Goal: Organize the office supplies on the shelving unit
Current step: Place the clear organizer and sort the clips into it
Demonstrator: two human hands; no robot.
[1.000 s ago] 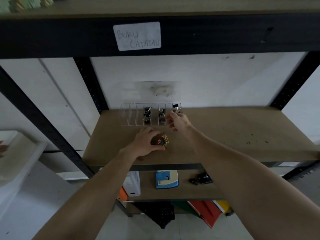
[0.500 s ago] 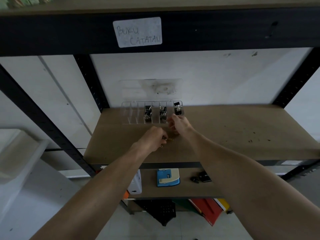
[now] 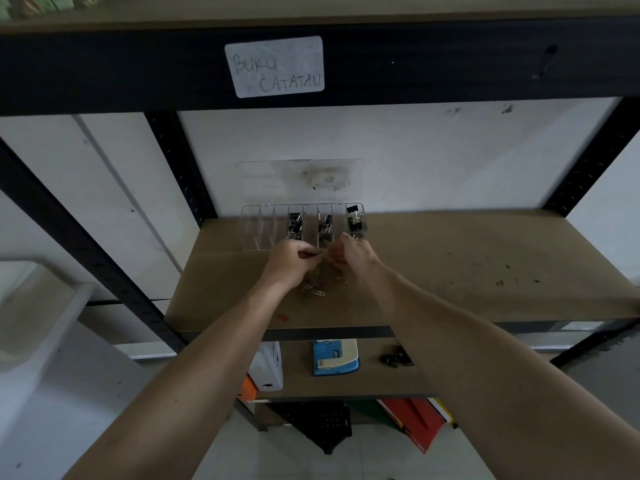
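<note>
Partly done: binder clips filed in 3 organizer slots, paper clips loose on shelf; left hand fingers pinching one, right hand fingers curled, contents unclear.

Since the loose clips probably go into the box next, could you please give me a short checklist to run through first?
1. Clear plastic divider box lid open: ok.
2. Empty compartments free at its left: ok.
3. Left hand pinching a small wire clip: ok.
4. Right hand holding a clip: cannot tell.
5. Coloured paper clips gathered on the brown shelf board, away from its edge: ok.
6. Black binder clips kept in separate compartments: ok.
</note>
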